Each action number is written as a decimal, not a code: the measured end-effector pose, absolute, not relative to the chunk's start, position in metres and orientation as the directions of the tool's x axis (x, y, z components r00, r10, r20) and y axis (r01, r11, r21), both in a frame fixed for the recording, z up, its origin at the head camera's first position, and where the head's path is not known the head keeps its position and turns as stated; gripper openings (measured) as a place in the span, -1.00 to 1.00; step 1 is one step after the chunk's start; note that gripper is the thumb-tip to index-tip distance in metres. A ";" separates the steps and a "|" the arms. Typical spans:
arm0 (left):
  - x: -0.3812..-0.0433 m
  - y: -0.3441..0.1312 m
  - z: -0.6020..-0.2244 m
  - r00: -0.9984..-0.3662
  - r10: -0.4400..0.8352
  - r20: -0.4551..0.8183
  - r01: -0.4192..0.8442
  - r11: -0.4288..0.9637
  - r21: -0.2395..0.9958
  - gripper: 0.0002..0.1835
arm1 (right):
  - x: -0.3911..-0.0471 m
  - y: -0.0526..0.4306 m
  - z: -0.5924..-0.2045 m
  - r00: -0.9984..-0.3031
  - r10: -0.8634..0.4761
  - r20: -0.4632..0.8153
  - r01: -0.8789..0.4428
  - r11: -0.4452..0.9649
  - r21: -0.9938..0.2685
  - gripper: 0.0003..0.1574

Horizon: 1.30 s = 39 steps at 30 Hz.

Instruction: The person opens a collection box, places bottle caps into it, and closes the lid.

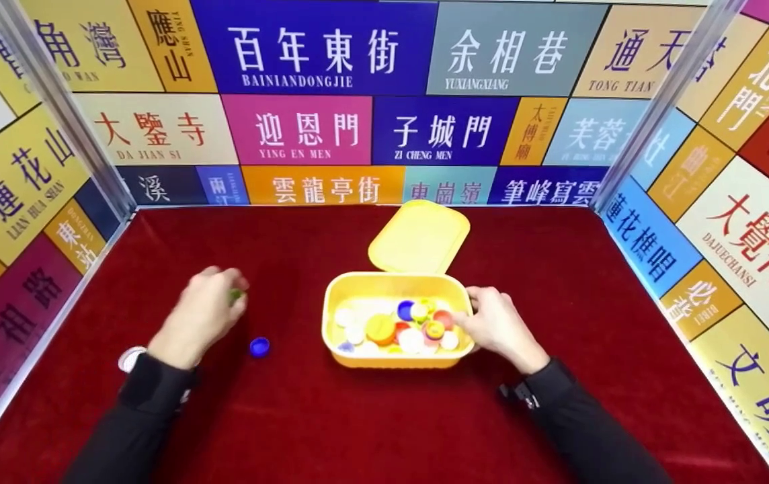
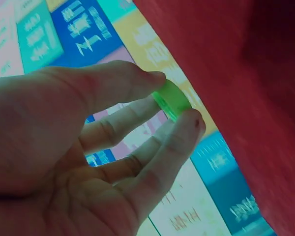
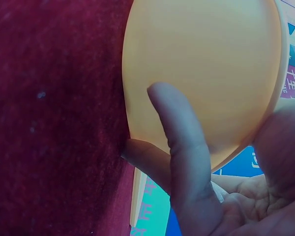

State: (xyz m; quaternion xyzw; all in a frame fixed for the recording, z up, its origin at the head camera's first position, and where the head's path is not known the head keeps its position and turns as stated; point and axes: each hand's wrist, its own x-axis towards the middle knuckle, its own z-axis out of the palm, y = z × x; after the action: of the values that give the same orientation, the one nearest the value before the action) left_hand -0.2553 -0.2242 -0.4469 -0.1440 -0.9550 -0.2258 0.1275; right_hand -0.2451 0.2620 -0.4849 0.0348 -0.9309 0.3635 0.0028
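Observation:
My left hand is raised over the left part of the red cloth. Its thumb and a fingertip pinch a green bottle cap by its edges. Below and to the right of that hand lies a blue bottle cap. Beside the left wrist a white cap is partly hidden by the sleeve. My right hand grips the right end of a yellow plastic box, fingers against its outer wall and thumb at the rim. Inside the box are several caps, among them an orange cap.
Behind the box lies its yellow lid, flat on the red cloth. Printed panels with lettering wall in the back and both sides, with metal posts at the corners.

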 end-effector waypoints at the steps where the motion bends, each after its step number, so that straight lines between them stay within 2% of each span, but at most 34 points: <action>1: -0.255 -0.216 -0.445 -0.919 0.230 0.321 0.351 0.849 0.396 -0.85 | -0.245 0.262 -0.485 -0.998 -0.062 0.031 -0.066 0.735 -0.675 -0.49; 10: -0.252 -0.144 -0.436 -0.792 0.374 0.483 0.569 0.740 0.359 -0.85 | -0.244 0.262 -0.484 -0.996 -0.063 0.067 -0.092 0.739 -0.668 -0.58; 19: -0.257 -0.092 -0.438 -0.722 0.559 0.407 0.684 0.665 0.301 -0.80 | -0.245 0.261 -0.484 -0.996 -0.062 0.063 -0.088 0.740 -0.667 -0.53; 27: -0.267 -0.070 -0.452 -0.760 0.609 0.227 0.649 0.692 0.317 -0.78 | -0.247 0.262 -0.486 -0.996 -0.065 0.066 -0.092 0.745 -0.661 -0.54; 39: -0.270 -0.067 -0.458 -0.748 0.622 0.230 0.662 0.682 0.310 -0.74 | -0.245 0.264 -0.486 -0.996 -0.067 0.053 -0.085 0.733 -0.675 -0.48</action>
State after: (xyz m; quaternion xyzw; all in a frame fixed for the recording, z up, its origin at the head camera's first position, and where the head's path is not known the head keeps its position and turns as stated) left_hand -0.2696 -0.0665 -0.4576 -0.3509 -0.9156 -0.1893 0.0528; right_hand -0.2446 0.2640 -0.4857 0.0407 -0.9308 0.3631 0.0127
